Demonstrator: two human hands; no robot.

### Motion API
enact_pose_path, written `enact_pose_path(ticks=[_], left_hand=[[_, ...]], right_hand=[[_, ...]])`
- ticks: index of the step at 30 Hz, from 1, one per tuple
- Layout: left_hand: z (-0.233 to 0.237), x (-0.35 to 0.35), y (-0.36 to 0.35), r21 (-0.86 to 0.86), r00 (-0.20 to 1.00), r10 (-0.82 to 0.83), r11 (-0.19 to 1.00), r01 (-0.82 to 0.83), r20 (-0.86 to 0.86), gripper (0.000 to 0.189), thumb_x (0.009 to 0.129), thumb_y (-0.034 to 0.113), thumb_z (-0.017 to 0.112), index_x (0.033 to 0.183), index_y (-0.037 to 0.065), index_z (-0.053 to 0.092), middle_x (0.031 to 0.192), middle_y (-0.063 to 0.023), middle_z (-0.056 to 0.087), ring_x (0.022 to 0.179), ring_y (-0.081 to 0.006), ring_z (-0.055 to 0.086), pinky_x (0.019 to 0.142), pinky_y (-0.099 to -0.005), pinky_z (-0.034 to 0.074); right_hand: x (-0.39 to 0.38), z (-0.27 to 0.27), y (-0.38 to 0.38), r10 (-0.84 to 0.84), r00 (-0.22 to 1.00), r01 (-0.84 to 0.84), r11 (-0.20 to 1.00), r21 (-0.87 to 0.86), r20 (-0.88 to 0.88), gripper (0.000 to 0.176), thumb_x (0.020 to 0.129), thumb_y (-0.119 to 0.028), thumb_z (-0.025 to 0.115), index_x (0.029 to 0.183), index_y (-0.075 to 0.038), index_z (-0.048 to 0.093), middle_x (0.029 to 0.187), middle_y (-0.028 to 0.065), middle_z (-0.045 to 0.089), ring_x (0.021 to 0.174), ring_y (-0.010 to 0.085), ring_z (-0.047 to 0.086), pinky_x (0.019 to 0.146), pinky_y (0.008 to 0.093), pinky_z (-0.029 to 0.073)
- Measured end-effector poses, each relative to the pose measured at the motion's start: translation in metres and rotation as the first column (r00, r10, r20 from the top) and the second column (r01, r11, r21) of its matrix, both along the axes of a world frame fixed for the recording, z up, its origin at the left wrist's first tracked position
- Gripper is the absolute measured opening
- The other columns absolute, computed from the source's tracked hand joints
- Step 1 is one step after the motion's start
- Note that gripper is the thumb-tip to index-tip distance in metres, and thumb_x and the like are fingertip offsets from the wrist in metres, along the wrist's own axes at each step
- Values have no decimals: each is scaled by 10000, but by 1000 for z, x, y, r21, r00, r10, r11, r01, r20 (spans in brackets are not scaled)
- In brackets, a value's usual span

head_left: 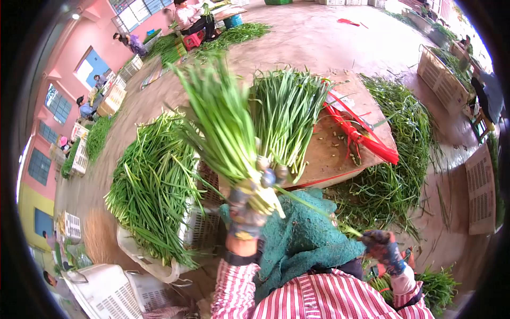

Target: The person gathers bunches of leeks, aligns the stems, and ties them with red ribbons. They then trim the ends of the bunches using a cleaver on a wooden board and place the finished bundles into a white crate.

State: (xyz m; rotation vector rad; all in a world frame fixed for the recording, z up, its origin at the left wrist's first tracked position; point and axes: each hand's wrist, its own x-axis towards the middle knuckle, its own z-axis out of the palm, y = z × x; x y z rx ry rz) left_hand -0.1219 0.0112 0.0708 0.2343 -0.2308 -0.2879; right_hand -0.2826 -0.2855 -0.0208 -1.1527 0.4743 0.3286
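One chive bunch (223,122) is clasped in the curled fingers of the left hand (247,212); the blurred right hand (383,249) fingers cannot be told.

- You work in a vegetable packing shed: chive heaps (154,186) lie left of the wooden board (326,157).
- Red ties (361,138) lie on it; plastic crates (441,80) stand right of it.
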Motion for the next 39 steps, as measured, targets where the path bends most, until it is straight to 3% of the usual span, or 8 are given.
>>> enact_pose_path(ticks=[3,7,14,19,23,29,32,39], left_hand=[[22,27,29,130,989,15,991,-34,146,711,627,-73,572,1285,23,320,968,-110,545,808,-201,600,894,-404,418],[79,64,45,415,912,150,854,-314,381,481,680,77,626,1099,-26,414,901,-99,500,737,-161,520,824,-335,424],[147,165,13,511,872,-124,845,-157,473,540,702,56,604,1182,-61,385,922,-155,538,754,-194,538,815,-357,471],[10,187,-22,684,962,-195,729,12,190,466,672,157,661,1060,-36,488,910,-121,582,699,-181,611,688,-320,532],[-118,162,-11,590,889,-259,673,446,-377,254,704,100,616,911,-41,578,814,-108,621,681,-196,623,685,-313,537],[-140,156,-15,627,976,-203,752,205,-75,223,718,66,584,916,-36,599,865,-121,627,729,-209,621,723,-336,520],[-113,156,-15,660,916,-249,635,400,-315,274,727,112,598,957,-37,587,815,-106,625,723,-212,621,696,-326,523],[-141,157,-4,716,942,-186,613,334,-280,286,765,160,626,1006,16,575,879,-87,627,765,-195,627,710,-354,527]], right_hand=[[-7,-1,-33,-135,991,132,917,-376,19,249,834,-242,562,912,-9,605,674,20,604,434,56,458,382,180,335],[-26,-39,-65,-420,907,409,898,-162,-35,141,823,-158,564,844,-30,619,540,-41,469,415,51,439,365,216,365],[-10,-48,-38,-314,945,301,945,-130,-88,171,815,-175,576,854,-12,611,653,20,591,449,99,524,410,229,430],[7,-48,-40,-299,952,286,943,-171,-58,166,811,-168,584,837,-6,611,621,5,574,462,91,528,414,228,429],[15,-39,-49,-305,946,282,943,-178,-114,156,807,-167,588,821,-13,611,611,18,575,432,98,520,406,222,427],[50,0,-38,-373,925,378,922,77,-75,153,811,-158,577,834,-8,595,698,72,621,598,143,573,555,263,477],[87,37,-41,-112,966,123,992,-33,235,304,785,-269,612,912,6,590,835,100,626,655,177,582,615,312,469],[213,144,-10,-276,562,135,961,243,780,358,853,-229,524,1077,50,532,859,71,555,773,130,521,721,261,442]])
